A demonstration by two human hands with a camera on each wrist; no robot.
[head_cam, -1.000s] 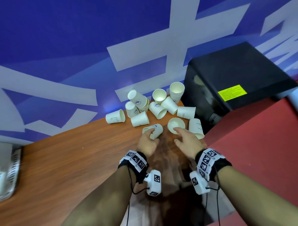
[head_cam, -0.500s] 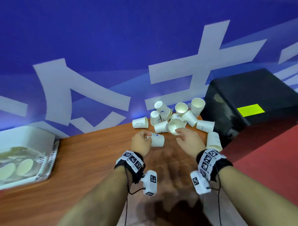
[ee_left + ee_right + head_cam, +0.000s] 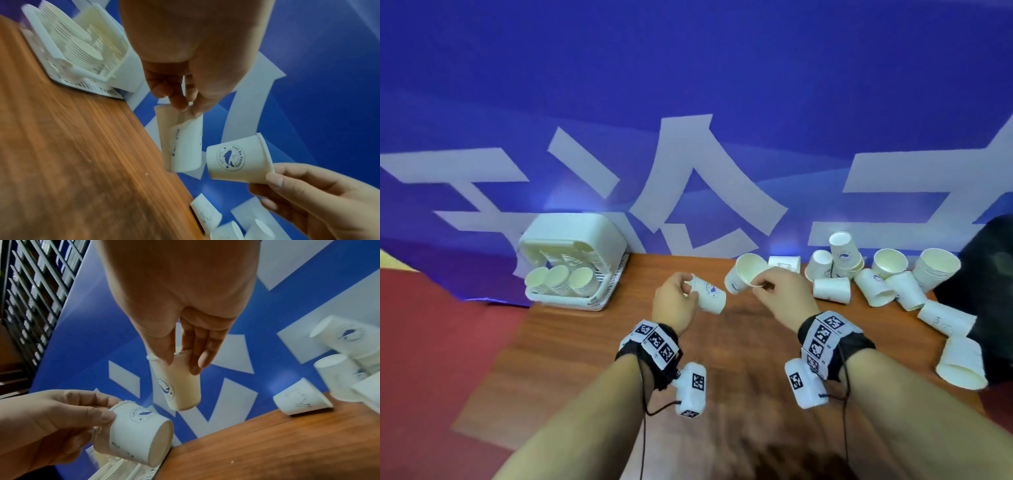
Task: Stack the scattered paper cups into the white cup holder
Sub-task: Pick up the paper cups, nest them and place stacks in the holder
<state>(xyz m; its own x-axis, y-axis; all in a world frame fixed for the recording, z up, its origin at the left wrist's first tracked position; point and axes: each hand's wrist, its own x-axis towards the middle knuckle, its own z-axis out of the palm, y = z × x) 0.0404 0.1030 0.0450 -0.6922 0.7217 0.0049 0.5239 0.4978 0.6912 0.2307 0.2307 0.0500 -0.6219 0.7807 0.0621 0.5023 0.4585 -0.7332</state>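
My left hand (image 3: 688, 289) pinches the rim of a white paper cup (image 3: 709, 295) with a blue whale logo, held on its side above the wooden table (image 3: 592, 342). Just to its right, my right hand (image 3: 758, 284) pinches the rim of a second cup (image 3: 743, 278), whose mouth faces me. The two cups nearly touch. The white cup holder (image 3: 599, 236) stands at the table's back left against the wall, with several stacks of cups (image 3: 558, 279) in it. In the left wrist view my fingers (image 3: 179, 104) squeeze the rim of that cup (image 3: 185, 146).
Several loose cups (image 3: 876, 284) lie scattered at the back right, and a short stack (image 3: 936, 270) stands upright there. A black box (image 3: 993, 260) sits at the right edge. A blue banner (image 3: 688, 85) with white letters forms the back wall. Red floor (image 3: 431, 325) lies left of the table.
Each hand has picked a cup off the table and lifted it, carrying it left away from the pile. My head has turned left, bringing the cup holder into full view.
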